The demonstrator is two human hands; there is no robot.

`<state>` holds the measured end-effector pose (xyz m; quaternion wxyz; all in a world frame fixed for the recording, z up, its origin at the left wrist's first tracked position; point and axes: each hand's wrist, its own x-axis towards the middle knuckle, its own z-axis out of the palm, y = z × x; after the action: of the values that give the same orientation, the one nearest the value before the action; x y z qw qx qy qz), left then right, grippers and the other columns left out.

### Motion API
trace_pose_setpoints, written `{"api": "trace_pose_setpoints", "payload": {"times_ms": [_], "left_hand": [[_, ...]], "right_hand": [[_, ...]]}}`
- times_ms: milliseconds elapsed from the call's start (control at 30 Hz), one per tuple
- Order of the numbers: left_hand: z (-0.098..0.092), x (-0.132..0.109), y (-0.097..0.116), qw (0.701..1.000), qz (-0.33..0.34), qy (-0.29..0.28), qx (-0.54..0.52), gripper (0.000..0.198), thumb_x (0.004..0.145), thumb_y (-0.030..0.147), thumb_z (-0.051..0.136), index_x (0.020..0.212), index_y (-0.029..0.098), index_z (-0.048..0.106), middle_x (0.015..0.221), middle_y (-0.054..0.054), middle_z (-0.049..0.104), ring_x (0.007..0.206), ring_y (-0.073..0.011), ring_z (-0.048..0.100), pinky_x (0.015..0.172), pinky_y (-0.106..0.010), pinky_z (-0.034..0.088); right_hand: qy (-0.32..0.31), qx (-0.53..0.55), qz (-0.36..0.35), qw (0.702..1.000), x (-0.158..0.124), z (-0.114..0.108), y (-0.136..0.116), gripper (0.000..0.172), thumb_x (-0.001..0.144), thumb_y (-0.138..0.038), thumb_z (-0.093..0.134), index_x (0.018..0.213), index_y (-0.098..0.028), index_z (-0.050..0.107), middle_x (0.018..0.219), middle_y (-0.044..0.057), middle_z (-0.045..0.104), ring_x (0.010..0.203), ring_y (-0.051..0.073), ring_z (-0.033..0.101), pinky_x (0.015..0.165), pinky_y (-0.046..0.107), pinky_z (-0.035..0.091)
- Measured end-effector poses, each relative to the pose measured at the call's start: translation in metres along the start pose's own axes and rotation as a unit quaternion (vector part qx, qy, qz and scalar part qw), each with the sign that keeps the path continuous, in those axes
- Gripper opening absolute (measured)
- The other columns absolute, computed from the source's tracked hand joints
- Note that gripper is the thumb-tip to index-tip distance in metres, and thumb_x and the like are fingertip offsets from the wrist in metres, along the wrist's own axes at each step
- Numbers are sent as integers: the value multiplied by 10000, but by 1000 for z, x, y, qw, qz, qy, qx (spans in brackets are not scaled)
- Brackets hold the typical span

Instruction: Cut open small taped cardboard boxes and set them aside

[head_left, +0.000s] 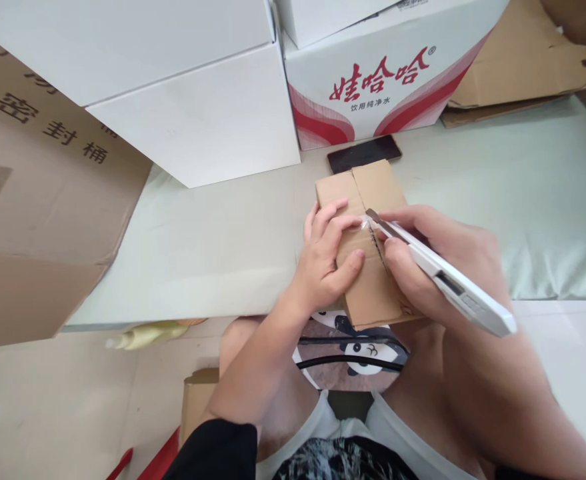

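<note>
A small brown cardboard box (367, 190) lies at the near edge of a pale green table (213, 247), partly over my lap. My left hand (330, 257) presses down on its left half, fingers curled over the top and side. My right hand (437, 263) grips a white utility knife (447, 277). The blade tip sits on the clear tape along the box's middle seam, close to my left fingertips. The far half of the box is uncovered.
A black phone (364, 153) lies just behind the small box. White cartons (193, 100) and a red-and-white printed carton (373, 80) stand at the back. A large brown carton (37, 200) is at the left, flattened cardboard (517, 60) at the back right.
</note>
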<state>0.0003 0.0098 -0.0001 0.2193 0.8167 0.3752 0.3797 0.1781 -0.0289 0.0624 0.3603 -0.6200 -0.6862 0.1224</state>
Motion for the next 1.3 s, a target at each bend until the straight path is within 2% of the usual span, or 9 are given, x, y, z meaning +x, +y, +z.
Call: {"api": "trace_pose_setpoints", "payload": {"times_ms": [133,533,833,1067,1233,1300], "left_hand": [[0,0,0,1000,-5,-1,-4,440,1021,600,369,1294,274,485,1489,-138,506,1478,-314,421,1226,-561,314],[-1,0,0,1000,-7,1,-20,406,1015,566,419,1272,264,508,1473,-137,517,1459,-317,434,1227,-556,304],[0,0,1,1000,-7,4,-20,399,1018,564,417,1263,263,508,1462,-135,523,1455,-302,439,1237,-548,299],[-1,0,0,1000,-8,2,-18,441,1009,598,413,1273,261,520,1465,-133,530,1459,-305,433,1234,-559,304],[-3,1,1,1000,-17,-8,-15,458,1009,602,408,1282,252,519,1479,-146,521,1465,-304,425,1230,-551,313],[-4,1,1,1000,-17,-11,-12,459,1010,599,404,1291,251,509,1490,-151,511,1471,-309,419,1228,-546,312]], "right_hand": [[-1,-2,-8,1000,0,0,0,248,837,-276,575,1020,-286,742,826,36,776,677,212,691,639,338,524],[-14,-14,-20,1000,2,-1,-5,263,773,-262,546,948,-218,737,773,43,756,623,193,658,617,321,466],[-29,-3,-13,999,0,-2,-6,262,755,-238,530,928,-253,727,825,43,771,674,208,677,622,326,460],[-40,4,-10,999,1,-5,-4,246,747,-223,549,921,-258,720,770,23,744,639,189,644,627,313,456],[-36,80,-14,996,-4,-9,-1,171,746,-199,526,757,-233,693,590,-20,625,504,135,521,521,283,383],[-35,129,-7,991,-7,-11,-1,182,758,-185,524,742,-227,701,585,-27,626,502,128,527,499,276,377]]}}
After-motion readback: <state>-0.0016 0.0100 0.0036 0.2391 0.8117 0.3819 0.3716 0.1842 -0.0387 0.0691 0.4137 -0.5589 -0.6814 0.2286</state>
